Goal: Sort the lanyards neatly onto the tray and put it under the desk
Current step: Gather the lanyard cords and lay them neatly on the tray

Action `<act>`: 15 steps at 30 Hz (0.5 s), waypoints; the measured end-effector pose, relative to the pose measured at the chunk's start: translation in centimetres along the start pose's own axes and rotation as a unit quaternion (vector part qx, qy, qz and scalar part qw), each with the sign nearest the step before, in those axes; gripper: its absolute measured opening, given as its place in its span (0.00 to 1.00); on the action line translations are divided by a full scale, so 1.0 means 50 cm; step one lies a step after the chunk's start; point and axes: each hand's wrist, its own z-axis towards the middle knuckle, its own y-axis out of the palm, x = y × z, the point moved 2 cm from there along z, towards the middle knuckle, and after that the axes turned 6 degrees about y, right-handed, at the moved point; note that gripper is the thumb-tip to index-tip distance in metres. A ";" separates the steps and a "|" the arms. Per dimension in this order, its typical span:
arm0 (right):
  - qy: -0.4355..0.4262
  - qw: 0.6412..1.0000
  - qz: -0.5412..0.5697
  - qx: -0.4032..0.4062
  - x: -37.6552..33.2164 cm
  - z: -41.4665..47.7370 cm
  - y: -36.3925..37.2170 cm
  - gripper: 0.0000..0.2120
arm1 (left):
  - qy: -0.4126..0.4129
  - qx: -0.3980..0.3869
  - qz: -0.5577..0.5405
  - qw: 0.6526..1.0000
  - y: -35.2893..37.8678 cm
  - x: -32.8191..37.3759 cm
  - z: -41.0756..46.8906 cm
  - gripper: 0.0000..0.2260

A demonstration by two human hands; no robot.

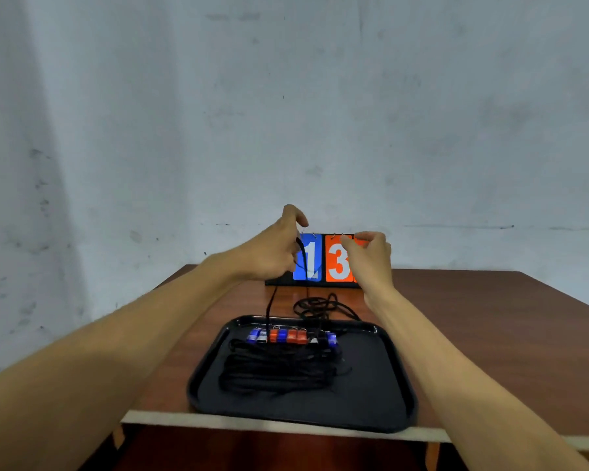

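Note:
A black tray (pixel 381 396) lies at the desk's front edge. On it rests a bundle of black lanyard cords (pixel 279 368) with a row of blue, red and white clips (pixel 291 335) along the far side. Raised above the desk, my left hand (pixel 272 249) grips a black lanyard cord (pixel 301 254) that hangs down toward the tray. My right hand (pixel 371 256) is held up beside it with curled fingers; whether it pinches the cord is hidden. A loose tangle of black cord (pixel 323 305) lies on the desk behind the tray.
A flip scoreboard (pixel 335 261) with a blue 1 and an orange 3 stands at the back of the brown desk (pixel 490 328). A grey wall rises behind. The desk's white front edge (pixel 252 424) runs below the tray.

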 end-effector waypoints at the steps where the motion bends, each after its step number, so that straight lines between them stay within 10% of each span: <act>1: -0.001 0.999 0.024 -0.024 -0.005 -0.006 0.010 0.15 | 0.012 0.009 0.003 1.000 -0.007 0.009 -0.006 0.18; 8: 0.093 0.912 0.231 -0.327 -0.054 -0.083 0.074 0.26 | 0.027 0.019 0.000 0.999 -0.045 0.057 -0.023 0.21; 15: 0.113 0.866 0.152 -0.464 -0.032 -0.117 0.106 0.38 | 0.008 -0.005 0.125 0.992 -0.077 0.030 -0.036 0.20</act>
